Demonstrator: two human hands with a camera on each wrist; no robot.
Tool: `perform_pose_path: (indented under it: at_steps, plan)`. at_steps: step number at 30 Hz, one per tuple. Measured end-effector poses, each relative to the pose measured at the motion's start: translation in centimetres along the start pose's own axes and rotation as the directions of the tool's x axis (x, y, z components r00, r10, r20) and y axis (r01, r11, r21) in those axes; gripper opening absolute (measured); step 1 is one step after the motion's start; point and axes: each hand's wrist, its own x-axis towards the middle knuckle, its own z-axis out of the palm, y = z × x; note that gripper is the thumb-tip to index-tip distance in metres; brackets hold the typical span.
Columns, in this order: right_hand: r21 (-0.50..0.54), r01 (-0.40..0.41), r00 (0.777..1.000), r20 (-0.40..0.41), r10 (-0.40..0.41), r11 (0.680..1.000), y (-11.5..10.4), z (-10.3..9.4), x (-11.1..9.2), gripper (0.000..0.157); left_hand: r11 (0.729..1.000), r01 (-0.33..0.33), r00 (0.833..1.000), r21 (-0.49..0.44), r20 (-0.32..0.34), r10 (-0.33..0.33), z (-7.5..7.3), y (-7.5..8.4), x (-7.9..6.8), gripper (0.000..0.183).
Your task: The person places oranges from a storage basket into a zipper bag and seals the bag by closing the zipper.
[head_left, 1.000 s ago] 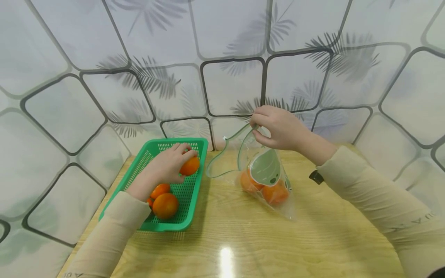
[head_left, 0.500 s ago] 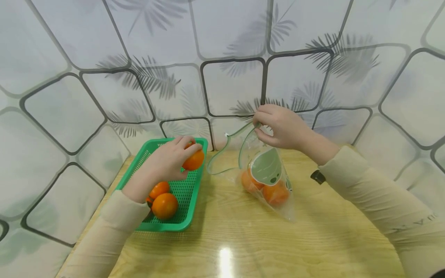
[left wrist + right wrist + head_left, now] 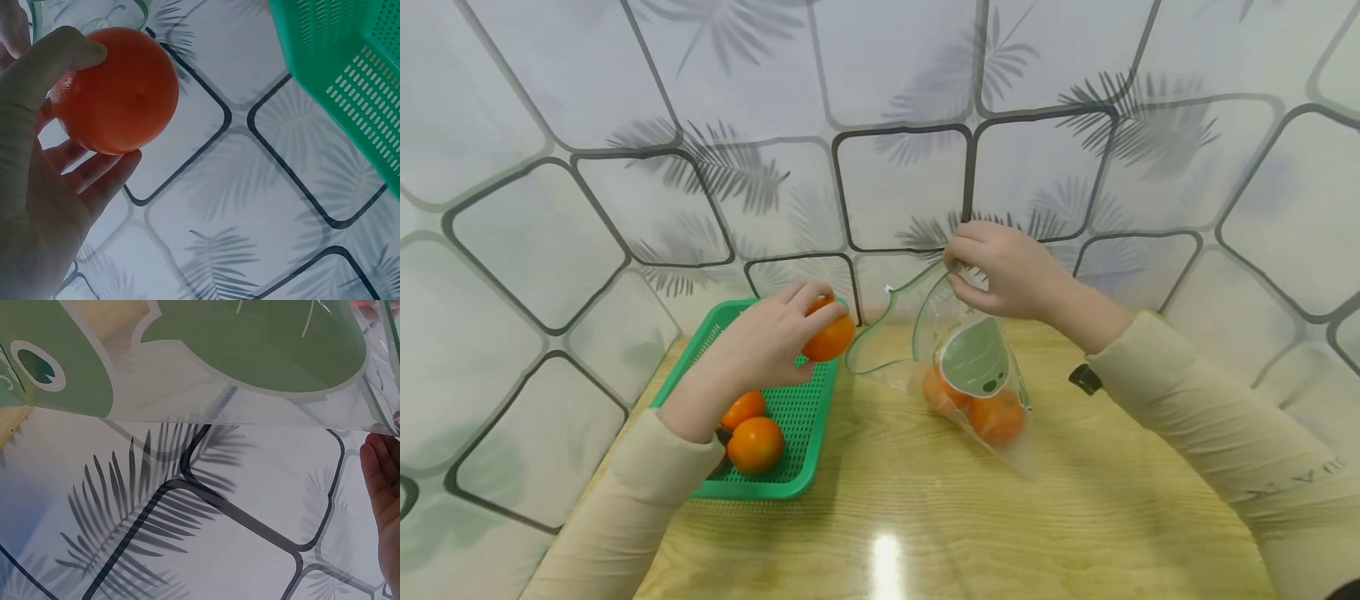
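My left hand (image 3: pixel 756 340) grips a smooth round orange fruit (image 3: pixel 829 330) over the far right corner of the green plastic basket (image 3: pixel 808 467). In the left wrist view the thumb lies across the fruit (image 3: pixel 122 94) and the fingers curl beneath it. My right hand (image 3: pixel 1003 271) pinches the upper rim of a clear zip bag (image 3: pixel 973 358) printed with a green cartoon shape. The bag's green-edged mouth gapes towards the left hand. Two similar fruits (image 3: pixel 997 417) show through its lower part. In the right wrist view, the fingers (image 3: pixel 382 481) hold the bag's edge.
More orange fruits (image 3: pixel 756 446) lie in the near part of the basket, partly hidden by the left wrist. Basket and bag are on a wooden table (image 3: pixel 917 517). Behind the table stands a backdrop (image 3: pixel 902 192) patterned with leaves and dark lines.
My left hand has lifted the fruit and carried it rightwards, from inside the basket to over its rim beside the bag's mouth. The right hand and the bag have barely moved.
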Motion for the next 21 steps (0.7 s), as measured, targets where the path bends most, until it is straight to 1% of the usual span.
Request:
perform_pose_path:
  at_steps: [7, 14, 18, 21]
  plan:
    - [0.001, -0.008, 1.0, -0.005, 0.008, 1.0, 0.1, -0.3, 0.1, 0.007, 1.0, -0.016, 1.0, -0.004, -0.017, 0.016, -0.6, 0.4, 0.3, 0.073]
    - [-0.001, 0.01, 1.0, -0.026, -0.01, 1.0, 0.3, -0.7, 0.5, 0.006, 1.0, -0.027, 0.999, 0.002, -0.035, 0.027, -1.1, 0.3, 0.5, 0.073]
    - [-0.014, 0.012, 1.0, -0.027, -0.012, 1.0, 0.3, -1.0, 0.7, 0.006, 1.0, -0.021, 0.999, -0.001, -0.038, 0.021, -1.6, 0.2, 0.6, 0.073]
    - [-0.021, 0.008, 1.0, -0.027, -0.009, 1.0, 0.2, -1.1, 0.8, 0.007, 1.0, -0.004, 0.999, -0.011, -0.054, 0.004, -2.2, 0.2, 0.8, 0.072]
